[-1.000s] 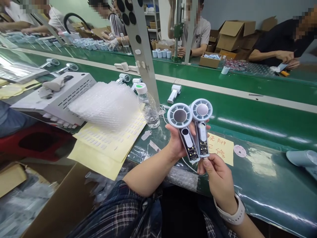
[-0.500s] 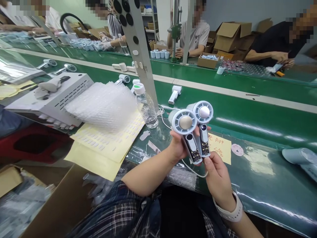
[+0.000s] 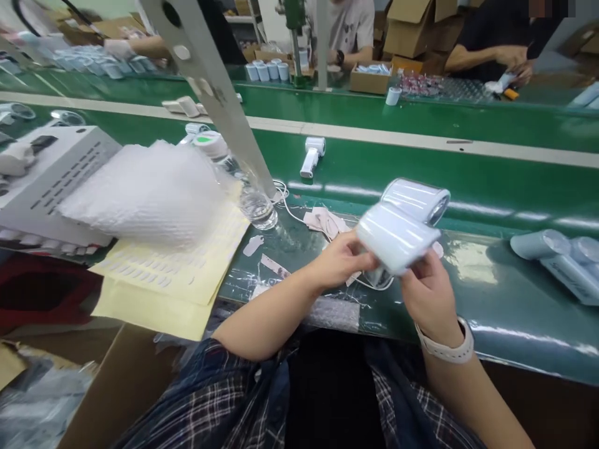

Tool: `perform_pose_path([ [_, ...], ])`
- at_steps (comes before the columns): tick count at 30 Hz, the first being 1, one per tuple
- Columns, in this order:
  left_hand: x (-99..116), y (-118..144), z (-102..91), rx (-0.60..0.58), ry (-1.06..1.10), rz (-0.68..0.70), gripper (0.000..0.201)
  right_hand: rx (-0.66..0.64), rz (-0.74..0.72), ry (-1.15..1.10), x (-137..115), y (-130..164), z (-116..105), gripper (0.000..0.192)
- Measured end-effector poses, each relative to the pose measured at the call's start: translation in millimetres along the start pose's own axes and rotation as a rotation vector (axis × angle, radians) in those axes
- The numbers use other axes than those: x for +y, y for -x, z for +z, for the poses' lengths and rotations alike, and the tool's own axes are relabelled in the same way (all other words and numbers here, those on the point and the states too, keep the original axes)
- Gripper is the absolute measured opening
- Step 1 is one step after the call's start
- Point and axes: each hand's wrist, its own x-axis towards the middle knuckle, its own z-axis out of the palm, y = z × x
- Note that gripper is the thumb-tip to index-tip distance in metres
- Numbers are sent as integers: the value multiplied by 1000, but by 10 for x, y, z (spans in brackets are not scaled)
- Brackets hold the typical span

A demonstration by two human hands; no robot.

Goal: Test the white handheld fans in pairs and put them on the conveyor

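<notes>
Two pale blue handheld fans are between my hands, turned so that the smooth sides of their round heads face me. The nearer handheld fan [image 3: 393, 238] is blurred, and the other handheld fan [image 3: 416, 196] sits just behind it. My left hand [image 3: 344, 257] pinches at the left of the pair, fingers closed. On the right, my right hand [image 3: 428, 290] has its fingers closed at the lower edge. The handles are mostly hidden, so which hand grips which fan is unclear. A white cable [image 3: 374, 287] runs beneath on the bench.
A water bottle [image 3: 255, 199] stands beside a metal post [image 3: 219, 93]. Left are bubble wrap [image 3: 145, 193], yellow sticker sheets [image 3: 159, 299] and a white box [image 3: 60, 181]. Several blue fans [image 3: 543, 243] lie at right. One fan [image 3: 311, 156] rests on the green belt [image 3: 374, 156]. Co-workers sit opposite.
Both fans have been turned over: their round grilles and exposed circuit boards faced me before, and now their smooth sides do. The hands moved slightly right, and the camera view shifted.
</notes>
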Motion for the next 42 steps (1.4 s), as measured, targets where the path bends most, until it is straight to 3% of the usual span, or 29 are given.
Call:
perform_pose_path([
  [6,-9,-44,53,24,88,-110,62,34,75,-77,-164,23,-163,51],
  [9,17,-21,109,-19,137,-168,61,42,71,-123,-180,57,-187,51],
  [18,17,2,93,-117,40,-95,57,-3,29,-199,-197,88,-192,33],
  [28,81,1,54,-200,48,-71,55,-9,98,-101,-177,96,-115,48],
  [36,93,21,34,-190,10,-74,55,-78,95,-136,-188,166,-166,45],
  [42,107,-13,58,-85,18,-103,54,-30,101,-85,-171,141,-161,45],
])
